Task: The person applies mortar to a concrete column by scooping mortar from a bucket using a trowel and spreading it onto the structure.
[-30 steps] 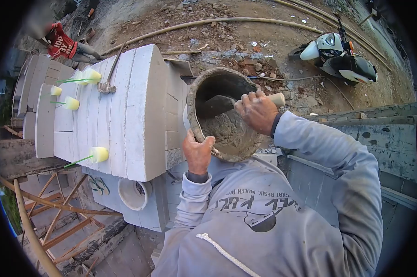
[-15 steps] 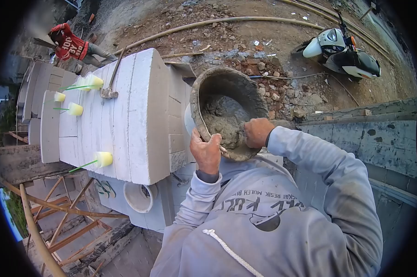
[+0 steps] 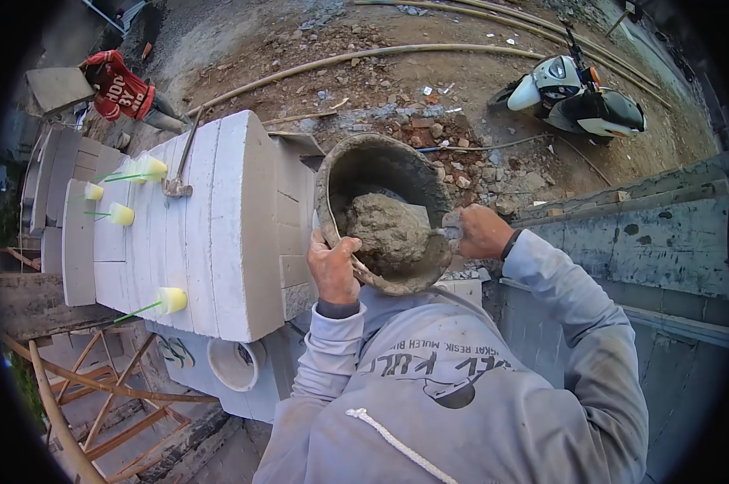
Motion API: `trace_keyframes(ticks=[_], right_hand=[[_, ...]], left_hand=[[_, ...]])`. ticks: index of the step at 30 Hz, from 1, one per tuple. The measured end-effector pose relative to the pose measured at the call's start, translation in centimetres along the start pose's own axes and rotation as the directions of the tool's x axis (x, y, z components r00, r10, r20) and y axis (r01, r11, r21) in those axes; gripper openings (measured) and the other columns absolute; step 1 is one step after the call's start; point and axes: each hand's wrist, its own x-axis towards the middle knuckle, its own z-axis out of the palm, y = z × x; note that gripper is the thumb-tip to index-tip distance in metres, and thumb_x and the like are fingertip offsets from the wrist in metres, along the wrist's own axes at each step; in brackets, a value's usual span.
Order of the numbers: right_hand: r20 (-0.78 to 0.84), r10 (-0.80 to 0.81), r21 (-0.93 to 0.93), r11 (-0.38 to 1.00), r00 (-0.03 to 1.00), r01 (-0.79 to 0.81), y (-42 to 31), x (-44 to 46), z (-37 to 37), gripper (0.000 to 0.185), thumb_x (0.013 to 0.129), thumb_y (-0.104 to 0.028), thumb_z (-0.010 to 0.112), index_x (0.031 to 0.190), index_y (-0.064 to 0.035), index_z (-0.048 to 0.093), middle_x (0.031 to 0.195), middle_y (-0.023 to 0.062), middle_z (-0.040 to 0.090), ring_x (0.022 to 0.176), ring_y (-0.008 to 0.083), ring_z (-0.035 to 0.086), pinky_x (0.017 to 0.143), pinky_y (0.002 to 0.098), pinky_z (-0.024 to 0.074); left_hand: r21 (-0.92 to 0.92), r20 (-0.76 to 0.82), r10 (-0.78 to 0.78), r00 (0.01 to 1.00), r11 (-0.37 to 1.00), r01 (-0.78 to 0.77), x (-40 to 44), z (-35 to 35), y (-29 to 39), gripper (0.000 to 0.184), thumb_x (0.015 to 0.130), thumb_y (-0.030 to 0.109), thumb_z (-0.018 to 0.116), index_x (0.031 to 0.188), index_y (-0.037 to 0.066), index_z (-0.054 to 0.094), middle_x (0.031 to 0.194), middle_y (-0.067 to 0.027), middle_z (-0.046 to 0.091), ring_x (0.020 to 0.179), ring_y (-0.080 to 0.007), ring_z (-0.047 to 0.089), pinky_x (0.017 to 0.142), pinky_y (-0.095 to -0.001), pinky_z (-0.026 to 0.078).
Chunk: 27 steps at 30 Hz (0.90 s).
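A mortar-crusted bucket (image 3: pixel 332 173) is tilted in front of my chest, its mouth facing me. My left hand (image 3: pixel 334 270) grips its near left rim, thumb on the inside. At the right rim, my right hand (image 3: pixel 484 232) is closed around the handle of a trowel. A large lump of wet grey mortar (image 3: pixel 387 231) sits on the trowel's blade inside the bucket and hides most of the blade.
Pale blocks (image 3: pixel 229 218) stand stacked at left, bearing a hammer (image 3: pixel 177 187) and several yellow drinks. A white bucket (image 3: pixel 235 365) lies below. A person in red (image 3: pixel 122 93) holds a slab (image 3: pixel 59 89). A scooter (image 3: pixel 578 98) stands at upper right.
My right hand has come up from deep in the bucket to its right rim, lifting a heap of mortar on the trowel. The person in red now shows a slab held up.
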Motion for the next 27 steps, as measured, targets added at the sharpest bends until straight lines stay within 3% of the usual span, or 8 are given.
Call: trace_keyframes(ticks=[8,12,14,18,19,21,24,27], right_hand=[[-0.194,0.132,-0.117,0.981,0.972,-0.156,4.9,-7.9,-2.4,0.022,0.069,-0.022,0.065,0.083,-0.0058,0.065,0.069,0.023,0.06,0.067,0.0408,0.06,0.06,0.0474,0.0488],[-0.253,0.23,0.019,0.972,0.94,-0.233,5.6,-14.2,-6.2,0.027,0.069,-0.026,0.068,0.087,-0.0061,0.064,0.068,0.0205,0.06,0.066,0.0392,0.058,0.06,0.0441,0.0471],[-0.349,0.216,0.07,0.976,0.912,-0.205,7.5,-18.0,-7.7,0.03,0.069,-0.028,0.069,0.088,-0.0057,0.064,0.069,0.0192,0.06,0.065,0.0385,0.057,0.059,0.0424,0.0462],[-0.419,0.38,0.154,0.925,0.825,-0.348,5.7,-27.3,-16.3,0.033,0.071,-0.028,0.067,0.091,-0.0015,0.065,0.067,0.019,0.061,0.063,0.0326,0.061,0.061,0.0396,0.0481],[-0.355,0.557,0.402,0.816,0.751,-0.415,5.8,-29.8,-18.0,0.026,0.073,-0.022,0.067,0.088,-0.0003,0.064,0.062,0.0109,0.06,0.054,0.0211,0.058,0.055,0.0326,0.0457],[-0.446,0.668,0.411,0.744,0.596,-0.526,3.9,-34.6,-22.6,0.02,0.076,-0.017,0.066,0.084,0.0015,0.063,0.06,0.0054,0.057,0.05,0.0133,0.055,0.051,0.0285,0.043],[-0.534,0.758,0.551,0.648,0.374,-0.525,3.5,-42.3,-29.1,0.017,0.078,-0.017,0.066,0.078,0.0002,0.062,0.065,0.0058,0.059,0.053,0.0137,0.056,0.049,0.0287,0.0434],[-0.444,0.881,0.741,0.464,0.164,-0.485,5.5,-50.4,-36.2,0.024,0.088,-0.024,0.057,0.087,-0.0005,0.061,0.068,0.0068,0.06,0.052,0.0134,0.055,0.048,0.0274,0.0447]], left_hand=[[0.061,0.122,-0.141,0.983,0.989,0.134,-0.2,4.8,-0.9,0.04,0.063,-0.007,0.059,0.1,0.003,0.049,0.078,-0.0031,0.054,0.057,-0.0135,0.052,0.053,-0.0259,0.046],[0.173,0.193,-0.256,0.947,0.959,0.224,-2.0,8.9,-0.4,0.034,0.066,-0.005,0.058,0.097,0.006,0.049,0.071,-0.0016,0.052,0.054,-0.0126,0.051,0.047,-0.0249,0.045],[0.173,0.25,-0.128,0.96,0.981,0.086,-0.6,9.5,-3.7,0.03,0.066,-0.003,0.058,0.094,0.004,0.049,0.072,-0.004,0.052,0.045,-0.0142,0.049,0.04,-0.0256,0.046],[0.209,0.401,-0.253,0.88,0.961,0.181,-2.1,14.0,-4.1,0.026,0.065,-0.003,0.057,0.088,0.009,0.049,0.07,-0.0007,0.05,0.055,-0.0132,0.049,0.049,-0.0263,0.042],[0.21,0.438,-0.218,0.872,0.968,0.137,-2.0,14.7,-5.0,0.026,0.065,-0.003,0.057,0.087,0.009,0.049,0.07,-0.0002,0.049,0.057,-0.0131,0.048,0.052,-0.0265,0.041],[0.23,0.466,-0.227,0.855,0.964,0.13,-2.2,16.1,-5.1,0.027,0.064,-0.003,0.057,0.086,0.011,0.049,0.071,0.0007,0.046,0.059,-0.0135,0.047,0.054,-0.0277,0.041],[0.223,0.494,-0.37,0.787,0.929,0.296,-3.6,17.4,-3.3,0.03,0.063,-0.004,0.058,0.088,0.01,0.05,0.073,0.0006,0.047,0.057,-0.0139,0.046,0.053,-0.0266,0.041],[0.198,0.47,-0.318,0.823,0.947,0.253,-1.3,16.6,-5.6,0.034,0.06,-0.006,0.057,0.09,0.009,0.051,0.076,0.0008,0.049,0.057,-0.0126,0.046,0.051,-0.0252,0.04]])
